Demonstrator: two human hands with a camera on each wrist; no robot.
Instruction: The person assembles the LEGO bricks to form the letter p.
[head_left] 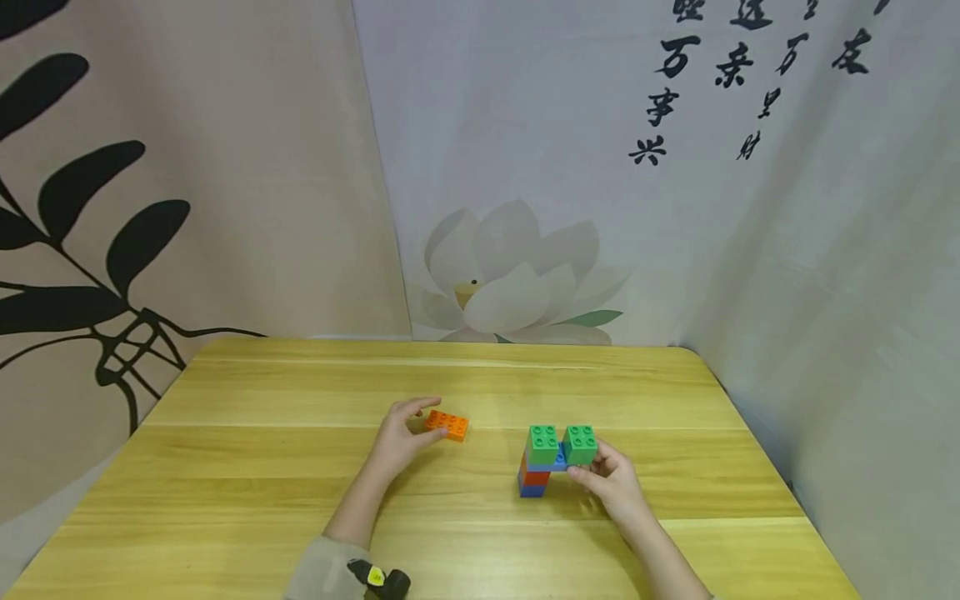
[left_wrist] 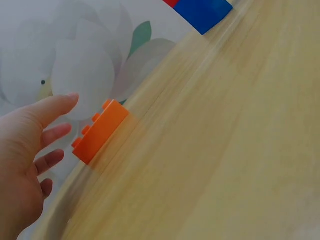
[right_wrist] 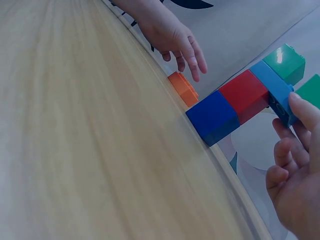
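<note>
An orange building brick (head_left: 447,425) lies on the table, studs up. My left hand (head_left: 400,438) hovers beside it, thumb and fingers spread toward its left end; the left wrist view shows a gap between the fingers and the orange brick (left_wrist: 102,131). To the right stands a brick stack (head_left: 534,478): blue at the bottom, red above, then a longer blue brick jutting right, with two green bricks on top. My right hand (head_left: 617,482) pinches the jutting end, the thumb on the long blue brick (right_wrist: 274,91) near the right green brick (right_wrist: 310,91).
Both hands work over a wooden table (head_left: 300,400). Behind it hangs a pale curtain (head_left: 510,125) with a printed flower and dark writing. A dark strap with a small device (head_left: 380,578) sits at the left sleeve.
</note>
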